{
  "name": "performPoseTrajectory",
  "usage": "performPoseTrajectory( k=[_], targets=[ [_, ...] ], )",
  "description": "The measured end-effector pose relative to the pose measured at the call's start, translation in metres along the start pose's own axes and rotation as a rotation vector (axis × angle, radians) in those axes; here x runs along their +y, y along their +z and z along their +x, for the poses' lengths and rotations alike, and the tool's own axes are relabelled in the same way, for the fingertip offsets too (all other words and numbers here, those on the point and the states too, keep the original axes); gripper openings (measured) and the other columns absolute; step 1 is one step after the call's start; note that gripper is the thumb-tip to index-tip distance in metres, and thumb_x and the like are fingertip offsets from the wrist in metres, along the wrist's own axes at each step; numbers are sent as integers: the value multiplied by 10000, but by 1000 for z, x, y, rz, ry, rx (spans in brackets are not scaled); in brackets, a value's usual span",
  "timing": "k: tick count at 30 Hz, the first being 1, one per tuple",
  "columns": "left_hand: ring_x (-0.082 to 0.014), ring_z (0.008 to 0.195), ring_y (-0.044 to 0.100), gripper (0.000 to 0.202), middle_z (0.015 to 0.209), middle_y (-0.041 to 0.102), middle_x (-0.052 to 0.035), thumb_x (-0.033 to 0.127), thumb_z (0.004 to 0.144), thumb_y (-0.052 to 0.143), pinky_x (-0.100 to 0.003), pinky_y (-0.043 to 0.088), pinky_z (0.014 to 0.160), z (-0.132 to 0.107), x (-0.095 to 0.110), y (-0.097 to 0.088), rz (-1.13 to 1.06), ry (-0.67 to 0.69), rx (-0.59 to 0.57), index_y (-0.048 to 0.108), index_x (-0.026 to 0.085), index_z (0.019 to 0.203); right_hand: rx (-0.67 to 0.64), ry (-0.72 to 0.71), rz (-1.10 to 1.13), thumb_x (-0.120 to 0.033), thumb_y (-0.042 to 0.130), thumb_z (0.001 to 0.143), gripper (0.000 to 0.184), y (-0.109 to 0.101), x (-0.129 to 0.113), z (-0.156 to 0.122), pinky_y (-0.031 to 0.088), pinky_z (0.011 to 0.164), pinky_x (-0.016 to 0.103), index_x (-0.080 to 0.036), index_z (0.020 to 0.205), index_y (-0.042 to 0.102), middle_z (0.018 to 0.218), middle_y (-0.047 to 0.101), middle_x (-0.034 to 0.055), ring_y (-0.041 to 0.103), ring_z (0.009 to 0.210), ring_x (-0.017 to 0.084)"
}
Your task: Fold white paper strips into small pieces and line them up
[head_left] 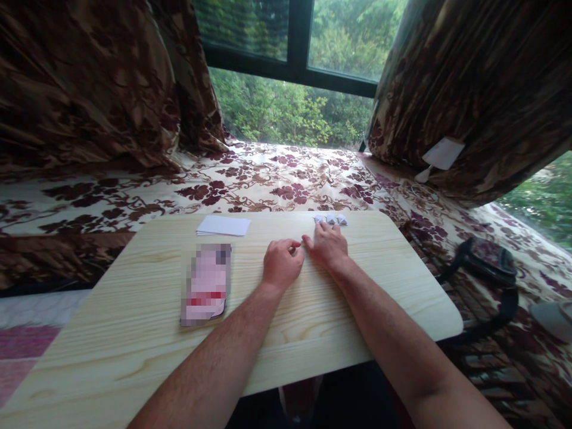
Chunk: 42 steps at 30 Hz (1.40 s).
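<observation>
My right hand (328, 245) reaches to the far side of the table, thumb spread to the left. Its fingertips are at the leftmost of three small white folded paper pieces (331, 219), which stand in a row; it seems to touch that piece without gripping it. Beside it, on the left, my left hand (283, 264) rests low over the tabletop. Its fingers are loosely curled, with a gap between thumb and forefinger, and nothing shows in them.
A stack of white paper strips (224, 226) lies at the table's far left. Nearer is a pink phone (206, 283), partly pixelated. The pale wooden table (134, 322) abuts a flowered ledge cover (290, 173). A white lamp (444, 153) stands right, above a dark strapped bag (489, 262).
</observation>
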State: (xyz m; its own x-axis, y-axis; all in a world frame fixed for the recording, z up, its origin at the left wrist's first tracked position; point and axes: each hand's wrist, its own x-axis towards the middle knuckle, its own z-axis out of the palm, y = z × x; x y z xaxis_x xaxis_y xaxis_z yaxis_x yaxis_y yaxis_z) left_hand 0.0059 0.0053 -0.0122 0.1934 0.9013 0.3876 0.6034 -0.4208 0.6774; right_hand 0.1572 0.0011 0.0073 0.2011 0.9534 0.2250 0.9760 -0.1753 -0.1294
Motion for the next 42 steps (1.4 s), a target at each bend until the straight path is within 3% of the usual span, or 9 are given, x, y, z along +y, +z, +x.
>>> performPoseTrajectory(
  k=[28,42],
  targets=[
    [-251,884,640,147,879,745,-78,262,817,607,-380,479,879,1,1,-1,-5,-6,-7,739,209,854,7,38,9,-639,425,923,719,1,0,0,380,1069,452,-165,1459,491,1486,499,161,410,1324,355],
    [-231,894,647,139,878,752,-51,252,817,615,-344,488,886,2,2,-1,44,-27,-11,738,207,860,-10,42,-4,-673,363,918,734,5,0,3,362,1051,460,-165,1422,525,1442,529,165,393,1295,361]
  ],
)
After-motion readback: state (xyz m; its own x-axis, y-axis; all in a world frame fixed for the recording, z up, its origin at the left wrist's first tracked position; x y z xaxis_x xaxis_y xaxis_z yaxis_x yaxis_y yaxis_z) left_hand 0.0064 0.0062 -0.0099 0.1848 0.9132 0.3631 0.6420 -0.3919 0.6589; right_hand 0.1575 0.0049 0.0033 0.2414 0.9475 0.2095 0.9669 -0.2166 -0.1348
